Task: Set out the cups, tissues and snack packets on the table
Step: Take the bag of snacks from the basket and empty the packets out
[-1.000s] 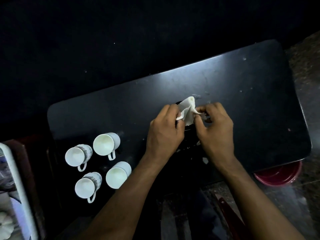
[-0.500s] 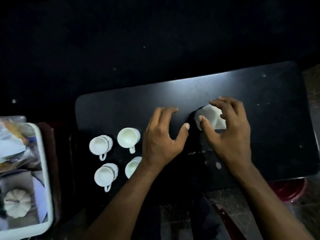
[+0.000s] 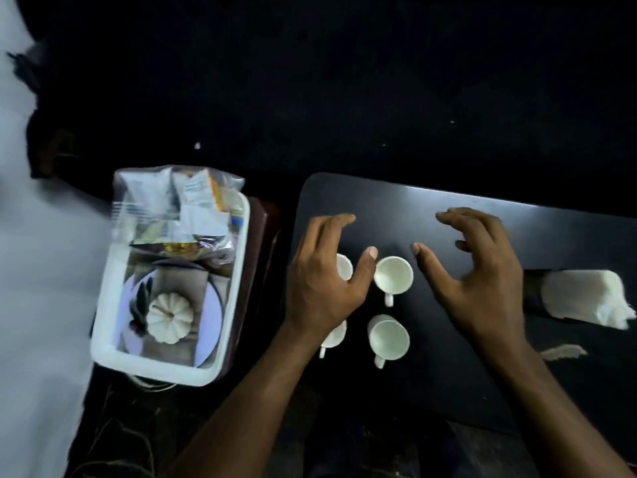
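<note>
Several white cups stand on the black table (image 3: 413,208); one cup (image 3: 393,274) and a second cup (image 3: 388,338) show fully, while two others are partly hidden under my left hand (image 3: 324,281). That hand hovers over them, open and empty. My right hand (image 3: 479,281) is open too, above the table right of the cups. The white tissues (image 3: 586,298) sit in a dark holder at the right. Snack packets (image 3: 179,205) in a clear bag lie in the white tray (image 3: 238,281) left of the table.
The white tray rests on a dark brown stand beside the table and also holds a round plate with a white pumpkin-shaped object (image 3: 169,316). A small white scrap (image 3: 562,351) lies on the table near my right wrist. A pale surface fills the far left.
Both hands have let go of the tissues and moved left, over the cups. The view has swung left, bringing the tray and snack packets fully into sight.
</note>
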